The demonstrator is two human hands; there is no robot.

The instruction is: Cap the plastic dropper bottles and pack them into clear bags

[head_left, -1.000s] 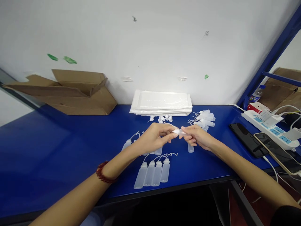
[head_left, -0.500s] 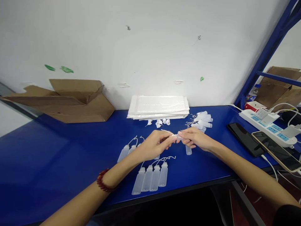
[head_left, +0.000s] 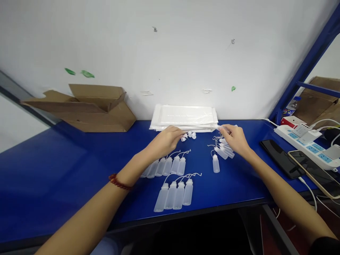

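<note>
My left hand (head_left: 166, 140) reaches to the small white caps (head_left: 189, 135) lying in front of the stack of clear bags (head_left: 184, 117); its fingertips are pinched together among them, and what they hold is hidden. My right hand (head_left: 236, 140) is over the loose pile of small translucent bottles (head_left: 223, 150), its fingers closed on one small bottle (head_left: 220, 127) that points left. Two neat rows of capped bottles lie nearer me, the back row (head_left: 167, 165) and the front row (head_left: 175, 194). One bottle (head_left: 216, 165) stands alone.
An open cardboard box (head_left: 87, 109) sits at the back left of the blue table (head_left: 66, 170). At the right are two phones (head_left: 281, 157), a white power strip (head_left: 305, 141) with cables, and a blue frame post (head_left: 305, 67). A white wall rises behind.
My hands, which were joined on one bottle in the middle, have parted. The left moved back to the caps and the right moved back to the bottle pile.
</note>
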